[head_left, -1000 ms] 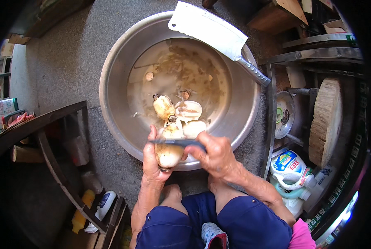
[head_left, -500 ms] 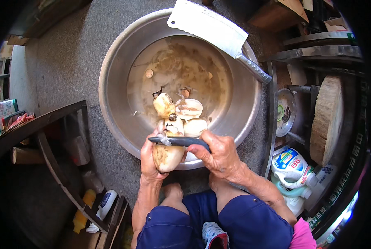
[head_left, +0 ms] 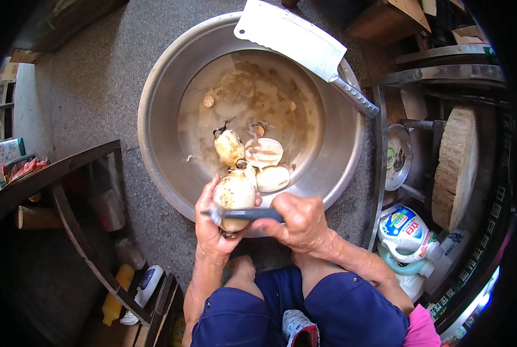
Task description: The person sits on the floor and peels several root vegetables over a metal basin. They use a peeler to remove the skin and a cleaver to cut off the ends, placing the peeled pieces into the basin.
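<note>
A cream lotus root section (head_left: 235, 189) with brown specks lies in my left hand (head_left: 208, 228), whose fingers wrap its side over the near rim of the metal basin (head_left: 148, 121). My right hand (head_left: 303, 226) is closed round the dark handle of a peeler (head_left: 257, 214). The peeler's head rests across the lower part of the root, blurred by motion. Just beyond, a browner lotus root piece (head_left: 229, 148), a cut piece showing pale inside (head_left: 264, 152) and a pale smooth piece (head_left: 273, 178) sit in the basin.
A cleaver (head_left: 296, 39) lies across the basin's far right rim, handle outward. Murky water (head_left: 252, 87) with peel bits covers the basin's bottom. On the right are a metal rack (head_left: 380, 144), a round wooden board (head_left: 458, 168) and detergent jugs (head_left: 406, 231); a low frame (head_left: 56, 168) stands left.
The peeler has come down the root toward me. My left hand has tipped the root, so its speckled upper side shows more and its dark lower end sits near my palm.
</note>
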The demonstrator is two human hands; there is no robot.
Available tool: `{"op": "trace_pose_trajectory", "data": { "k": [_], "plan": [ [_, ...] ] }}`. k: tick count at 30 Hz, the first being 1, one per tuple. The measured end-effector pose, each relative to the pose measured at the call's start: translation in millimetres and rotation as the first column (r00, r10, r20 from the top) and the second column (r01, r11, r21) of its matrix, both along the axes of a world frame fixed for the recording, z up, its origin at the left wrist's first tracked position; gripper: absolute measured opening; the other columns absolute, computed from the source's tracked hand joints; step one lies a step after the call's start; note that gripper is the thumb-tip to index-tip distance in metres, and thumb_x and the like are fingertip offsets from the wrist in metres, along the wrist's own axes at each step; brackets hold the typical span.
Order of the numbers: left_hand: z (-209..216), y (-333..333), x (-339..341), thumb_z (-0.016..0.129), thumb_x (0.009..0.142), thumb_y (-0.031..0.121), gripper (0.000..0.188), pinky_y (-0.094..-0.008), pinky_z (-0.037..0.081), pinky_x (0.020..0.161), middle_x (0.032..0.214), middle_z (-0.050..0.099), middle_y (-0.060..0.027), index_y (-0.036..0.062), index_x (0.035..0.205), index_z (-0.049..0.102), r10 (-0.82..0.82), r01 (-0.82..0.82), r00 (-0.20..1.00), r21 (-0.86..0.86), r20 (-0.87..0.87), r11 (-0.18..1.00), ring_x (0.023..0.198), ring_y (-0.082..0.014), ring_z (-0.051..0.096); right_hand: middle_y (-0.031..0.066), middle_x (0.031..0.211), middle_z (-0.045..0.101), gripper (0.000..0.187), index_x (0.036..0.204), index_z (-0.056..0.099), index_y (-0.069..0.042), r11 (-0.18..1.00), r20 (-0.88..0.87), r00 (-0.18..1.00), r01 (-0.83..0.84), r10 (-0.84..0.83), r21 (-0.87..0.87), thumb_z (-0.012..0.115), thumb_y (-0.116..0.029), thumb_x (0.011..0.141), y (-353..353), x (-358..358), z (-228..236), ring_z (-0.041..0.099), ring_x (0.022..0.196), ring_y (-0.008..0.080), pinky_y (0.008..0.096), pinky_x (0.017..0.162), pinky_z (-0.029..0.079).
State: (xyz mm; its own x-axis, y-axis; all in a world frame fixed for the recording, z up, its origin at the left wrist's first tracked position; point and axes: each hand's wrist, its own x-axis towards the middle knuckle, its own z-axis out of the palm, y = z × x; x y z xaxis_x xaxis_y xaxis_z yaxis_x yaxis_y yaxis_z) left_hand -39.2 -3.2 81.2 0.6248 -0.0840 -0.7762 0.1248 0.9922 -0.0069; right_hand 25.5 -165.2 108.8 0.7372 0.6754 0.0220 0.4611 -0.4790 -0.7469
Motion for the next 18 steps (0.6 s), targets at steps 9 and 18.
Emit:
{"op": "trace_pose_trajectory", "data": {
  "k": [9,18],
  "plan": [
    [9.6,-1.4,-2.6,0.042,0.098,0.040,0.047,-0.0404,0.047,0.050,0.090,0.066,-0.0191,-0.0013,0.111,0.059,-0.092,0.087,0.994,0.092,0.055,0.992,0.074,-0.0333,0.063,0.0149,0.055,0.057,0.047,0.073,0.053,-0.005,0.930,-0.026,0.966,0.239,-0.256,-0.279,0.062,-0.047,0.092,-16.5,36.3,-41.1,0.061,0.049,0.0331,0.0409,0.043,0.044],
    [-8.7,-0.6,-6.0,0.045,0.099,0.040,0.045,-0.0446,0.059,0.069,0.097,0.068,-0.0167,0.0000,0.117,0.057,0.022,-0.022,1.000,0.013,0.002,1.000,0.079,-0.0328,0.068,0.0101,0.061,0.058,0.048,0.072,0.054,-0.007,1.000,0.042,0.999,-0.022,0.022,0.006,0.071,-0.051,0.082,7.2,-0.1,0.5,0.062,0.053,0.0280,0.0380,0.046,0.047]
  ]
}}
